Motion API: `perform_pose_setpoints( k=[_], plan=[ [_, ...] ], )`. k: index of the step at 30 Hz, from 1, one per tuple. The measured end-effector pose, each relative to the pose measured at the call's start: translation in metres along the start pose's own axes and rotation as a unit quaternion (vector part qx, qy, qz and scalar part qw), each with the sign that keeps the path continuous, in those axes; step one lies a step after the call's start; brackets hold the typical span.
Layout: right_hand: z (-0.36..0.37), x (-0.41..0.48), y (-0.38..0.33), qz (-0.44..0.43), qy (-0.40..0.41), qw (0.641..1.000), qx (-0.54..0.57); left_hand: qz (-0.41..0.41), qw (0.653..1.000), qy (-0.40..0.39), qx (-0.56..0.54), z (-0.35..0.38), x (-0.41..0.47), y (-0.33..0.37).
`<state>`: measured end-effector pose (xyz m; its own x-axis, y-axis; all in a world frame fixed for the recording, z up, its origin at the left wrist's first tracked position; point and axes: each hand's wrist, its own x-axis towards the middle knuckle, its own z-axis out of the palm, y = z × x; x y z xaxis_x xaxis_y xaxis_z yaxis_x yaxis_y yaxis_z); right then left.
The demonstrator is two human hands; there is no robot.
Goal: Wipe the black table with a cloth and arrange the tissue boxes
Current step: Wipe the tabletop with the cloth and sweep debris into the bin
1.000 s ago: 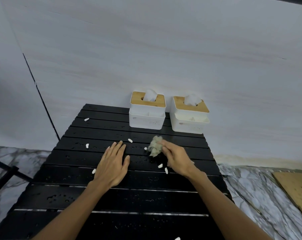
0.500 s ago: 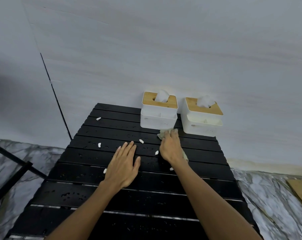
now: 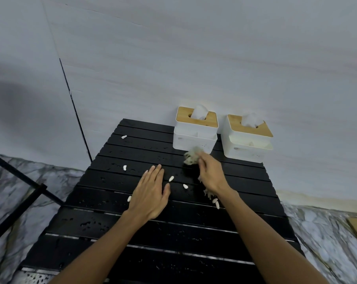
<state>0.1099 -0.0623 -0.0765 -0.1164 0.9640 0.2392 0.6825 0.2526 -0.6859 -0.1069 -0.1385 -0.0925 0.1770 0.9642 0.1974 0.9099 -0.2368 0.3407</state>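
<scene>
Fingers (image 3: 202,160) of the right hand (image 3: 211,173) are clenched on the cloth (image 3: 191,155), a pale crumpled wad that sticks out past the fingertips at the far side, with a frayed end showing under the wrist at the near side. Compared with half a second ago, the cloth has been drawn slightly back from the foot of the left tissue box (image 3: 195,133), and more of the wad is now seen bunched ahead of the hand; a second ago it was nearer the middle slats. From this a back-and-forth wiping stroke along the far right part of the black table (image 3: 173,226) is judged to be under way, with the wiping far from done: water drops and small white bits (image 3: 171,178) are scattered over the slats, several just beside both hands. The left hand (image 3: 151,193) is laid flat and released on the table, fingers spread, holding nothing, as it was before. The right tissue box (image 3: 248,140) stands just beside the other against the wall; neither has been touched, so the arranging is judged not yet begun.
</scene>
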Motion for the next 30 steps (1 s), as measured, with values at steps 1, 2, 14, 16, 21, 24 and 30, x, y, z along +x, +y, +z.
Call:
perform_pose_setpoints(
  k=[1, 2, 14, 16, 21, 24, 30],
  plan=[
    [0.004, 0.005, 0.003, 0.029, 0.008, 0.999, -0.020, 0.001, 1.000, 0.001, 0.002, 0.000, 0.000, 0.000],
    [0.011, 0.010, 0.003, 0.042, 0.000, 0.998, -0.050, 0.001, 1.000, 0.001, 0.003, -0.001, 0.000, 0.000],
    [0.009, -0.035, -0.041, -0.141, -0.269, 0.953, 0.006, -0.030, 0.998, 0.014, 0.057, -0.012, -0.018, -0.010],
    [-0.015, -0.047, -0.046, -0.076, -0.296, 0.951, 0.055, -0.025, 0.998, 0.014, 0.055, -0.014, -0.020, -0.012],
    [-0.062, -0.029, -0.021, 0.026, -0.121, 0.991, 0.055, -0.021, 0.999, 0.018, 0.044, -0.013, -0.020, -0.012],
    [-0.052, -0.020, 0.011, 0.029, -0.127, 0.991, -0.008, -0.025, 0.999, 0.017, 0.043, -0.013, -0.020, -0.011],
    [-0.033, -0.043, 0.018, -0.051, -0.180, 0.980, -0.065, -0.024, 0.998, 0.016, 0.058, -0.014, -0.022, -0.008]
  ],
)
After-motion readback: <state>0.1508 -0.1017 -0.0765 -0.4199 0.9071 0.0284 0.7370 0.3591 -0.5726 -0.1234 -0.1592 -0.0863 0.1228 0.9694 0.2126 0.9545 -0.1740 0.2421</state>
